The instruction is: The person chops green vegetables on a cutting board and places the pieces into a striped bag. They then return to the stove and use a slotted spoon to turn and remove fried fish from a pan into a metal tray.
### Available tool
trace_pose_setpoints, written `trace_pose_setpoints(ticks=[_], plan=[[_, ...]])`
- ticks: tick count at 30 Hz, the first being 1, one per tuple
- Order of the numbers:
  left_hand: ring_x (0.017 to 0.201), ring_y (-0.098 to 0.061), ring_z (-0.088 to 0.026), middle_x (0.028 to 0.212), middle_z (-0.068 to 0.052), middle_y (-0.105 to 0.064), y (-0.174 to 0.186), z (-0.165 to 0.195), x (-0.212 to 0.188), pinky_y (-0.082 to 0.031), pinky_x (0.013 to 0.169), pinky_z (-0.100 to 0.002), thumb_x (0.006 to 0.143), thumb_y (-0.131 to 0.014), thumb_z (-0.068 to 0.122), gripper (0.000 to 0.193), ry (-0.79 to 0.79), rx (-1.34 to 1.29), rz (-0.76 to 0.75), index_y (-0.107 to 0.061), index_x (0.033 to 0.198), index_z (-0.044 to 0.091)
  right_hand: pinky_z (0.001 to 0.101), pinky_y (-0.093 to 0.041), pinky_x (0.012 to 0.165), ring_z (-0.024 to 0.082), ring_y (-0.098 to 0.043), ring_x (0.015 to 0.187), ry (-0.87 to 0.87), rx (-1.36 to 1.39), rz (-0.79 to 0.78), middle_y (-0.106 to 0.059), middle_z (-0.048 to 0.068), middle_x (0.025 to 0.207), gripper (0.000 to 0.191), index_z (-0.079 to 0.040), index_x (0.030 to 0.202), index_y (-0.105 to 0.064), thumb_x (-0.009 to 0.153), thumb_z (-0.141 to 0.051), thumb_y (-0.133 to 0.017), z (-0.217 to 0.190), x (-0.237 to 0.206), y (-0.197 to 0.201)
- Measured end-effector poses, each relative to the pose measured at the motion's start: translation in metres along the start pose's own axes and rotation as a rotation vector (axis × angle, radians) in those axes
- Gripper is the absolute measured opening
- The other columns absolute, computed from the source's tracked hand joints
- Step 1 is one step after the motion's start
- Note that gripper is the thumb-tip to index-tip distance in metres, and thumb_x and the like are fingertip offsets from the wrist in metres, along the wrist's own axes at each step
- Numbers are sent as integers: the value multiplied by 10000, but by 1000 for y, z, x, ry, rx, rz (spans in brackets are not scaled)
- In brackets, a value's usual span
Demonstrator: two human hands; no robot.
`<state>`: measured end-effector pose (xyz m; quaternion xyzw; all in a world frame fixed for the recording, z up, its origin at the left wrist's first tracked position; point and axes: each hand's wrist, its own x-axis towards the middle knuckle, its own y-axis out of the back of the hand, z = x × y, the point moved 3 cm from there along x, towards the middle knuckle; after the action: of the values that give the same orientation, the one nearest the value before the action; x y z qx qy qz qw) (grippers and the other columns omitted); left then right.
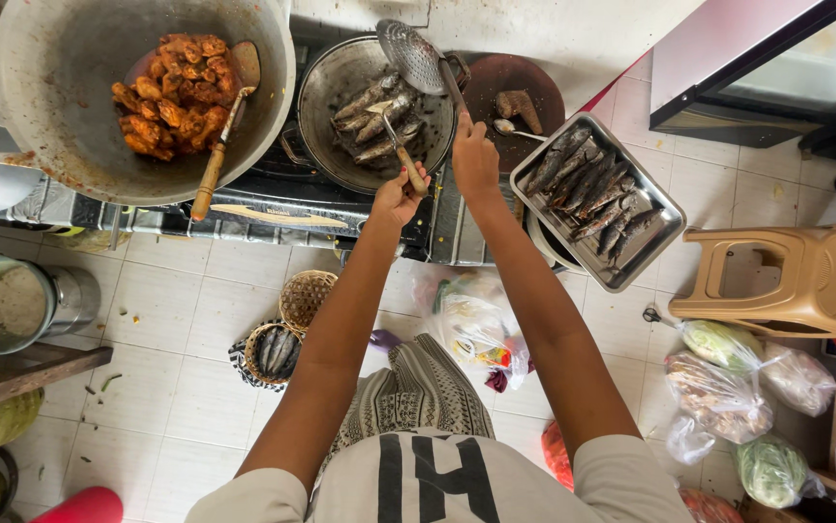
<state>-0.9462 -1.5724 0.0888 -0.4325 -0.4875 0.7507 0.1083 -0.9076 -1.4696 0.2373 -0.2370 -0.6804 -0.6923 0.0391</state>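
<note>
My left hand (397, 197) grips the wooden handle of a metal spatula (391, 131) whose blade rests among several small fish in a dark wok (317, 102) on the stove. Gripping the handle of a perforated metal skimmer (411, 53), my right hand (474, 160) keeps it raised over the wok's far right rim. Just right of that hand, a steel tray (655, 237) holds several raw silvery fish.
A large wok (40, 87) of orange fried pieces with a wooden-handled ladle sits at left on the stove (273, 208). Woven baskets (304, 295), a pot of rice (6, 305), plastic bags of food (718, 387) and a tan plastic stool (805, 276) stand on the tiled floor.
</note>
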Motion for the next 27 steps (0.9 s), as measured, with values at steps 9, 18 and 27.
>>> trace_pose_setpoints(ticks=[9,18,27], plan=[[1070,-667,-270,1227,-164,-645,6,1,1,-592,1026,-433,1084,-461,170,350,-15,17,49,-505,1337,-68,315,-587,524,237,-695,665,79,-103,57,-577,152,966,466,41,1380,-538,931,-20,-645,-4,-3,-7],[1054,-671,-263,1215,-158,-662,6,4,1,-596,1012,-440,1086,-466,177,365,-3,11,9,-534,1332,-83,325,-592,537,250,-692,678,4,-67,9,-561,139,961,482,34,1401,-513,938,-24,-637,-6,-20,-10],[1026,-680,-246,1198,-144,-677,2,6,-1,-594,1000,-433,1084,-452,168,329,9,-20,52,-561,1315,-39,343,-593,529,243,-683,674,81,-147,38,-549,114,1001,597,-102,1462,-512,883,-42,-645,-1,-26,-4]])
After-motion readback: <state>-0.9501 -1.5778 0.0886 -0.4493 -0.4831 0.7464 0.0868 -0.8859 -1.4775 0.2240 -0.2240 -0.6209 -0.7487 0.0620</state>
